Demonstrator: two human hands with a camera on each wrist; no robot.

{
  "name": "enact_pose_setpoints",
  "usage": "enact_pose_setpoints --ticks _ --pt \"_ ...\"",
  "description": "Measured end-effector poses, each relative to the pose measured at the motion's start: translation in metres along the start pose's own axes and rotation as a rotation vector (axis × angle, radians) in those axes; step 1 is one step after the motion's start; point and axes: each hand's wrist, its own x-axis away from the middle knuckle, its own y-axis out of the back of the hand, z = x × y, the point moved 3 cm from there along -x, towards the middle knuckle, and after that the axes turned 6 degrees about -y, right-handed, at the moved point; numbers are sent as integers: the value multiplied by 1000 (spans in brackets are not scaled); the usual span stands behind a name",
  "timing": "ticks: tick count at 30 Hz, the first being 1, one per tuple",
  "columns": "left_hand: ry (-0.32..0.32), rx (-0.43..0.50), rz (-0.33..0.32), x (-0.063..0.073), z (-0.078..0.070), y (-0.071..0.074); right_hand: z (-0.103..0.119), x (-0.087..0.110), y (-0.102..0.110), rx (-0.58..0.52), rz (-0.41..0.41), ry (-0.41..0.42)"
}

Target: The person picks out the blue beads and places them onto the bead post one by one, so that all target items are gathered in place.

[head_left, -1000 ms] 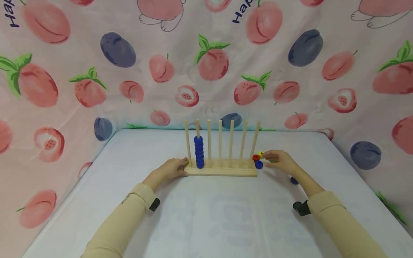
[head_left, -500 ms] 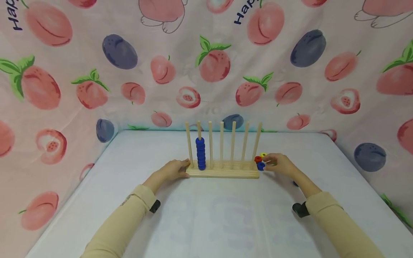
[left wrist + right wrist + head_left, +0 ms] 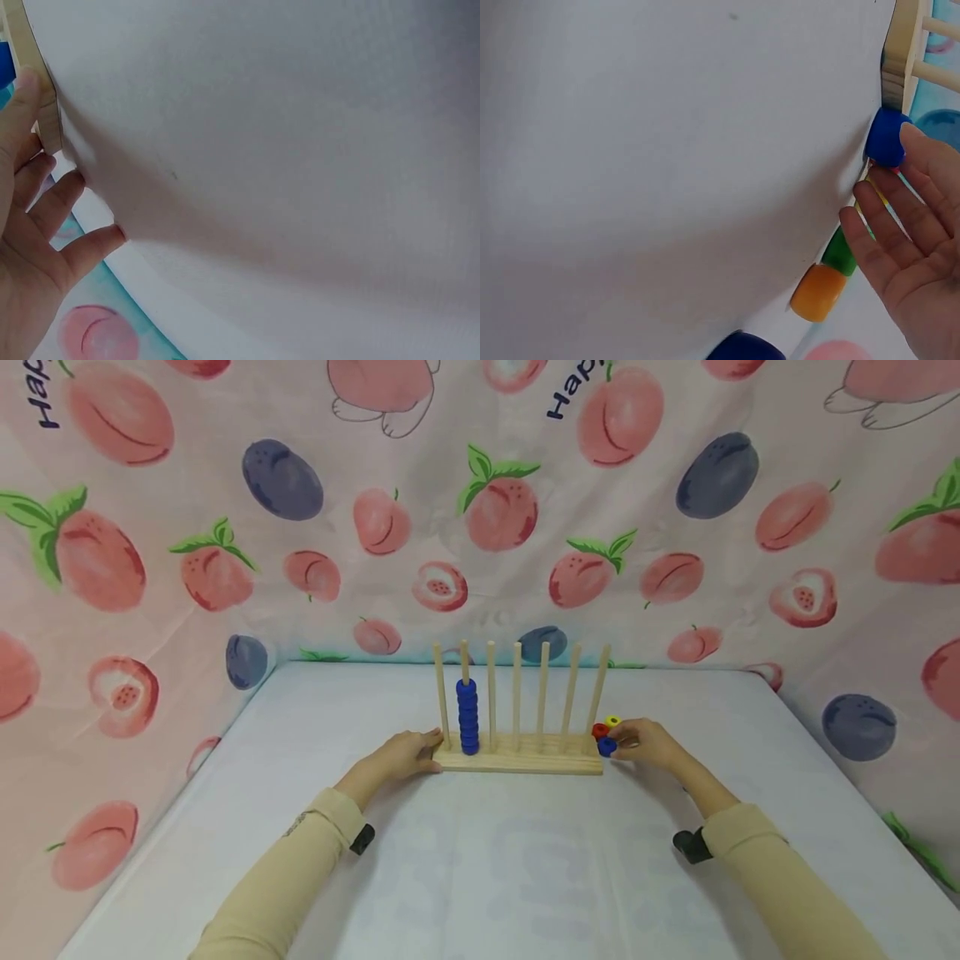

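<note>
A wooden abacus stand point(image 3: 525, 763) with several upright pegs stands on the table. Blue beads point(image 3: 467, 718) are stacked on its second peg from the left. My left hand point(image 3: 401, 753) grips the base's left end, its thumb on the base in the left wrist view. At the other end, my right hand point(image 3: 648, 743) pinches a loose blue bead point(image 3: 607, 747) between thumb and index finger; its other fingers are spread in the right wrist view. A red bead point(image 3: 599, 730) and a yellow bead point(image 3: 612, 721) lie just behind that blue one.
The right wrist view shows a green bead point(image 3: 839, 253), an orange bead point(image 3: 819, 294) and a dark blue bead point(image 3: 746, 346) farther right on the white tabletop point(image 3: 480, 860). My right hand and arm hide these in the head view. A fruit-printed cloth point(image 3: 495, 585) hangs behind the table.
My right hand has come left and down onto the blue bead, its fingers closing in. The left hand keeps its grip on the stand. The head view has shifted slightly.
</note>
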Motion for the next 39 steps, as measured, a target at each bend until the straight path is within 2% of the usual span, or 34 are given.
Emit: enact_pose_setpoints --ticks 5,13,31,39 --pt "7 6 14 1 -1 -1 2 -1 1 -3 9 -55" --pt "9 1 -3 0 0 -3 2 -4 1 11 3 -117" --pt "-15 -14 -23 5 -2 -3 2 -6 -3 31 15 -152" --pt "0 -9 -23 5 -2 -4 1 -8 -4 45 13 -173"
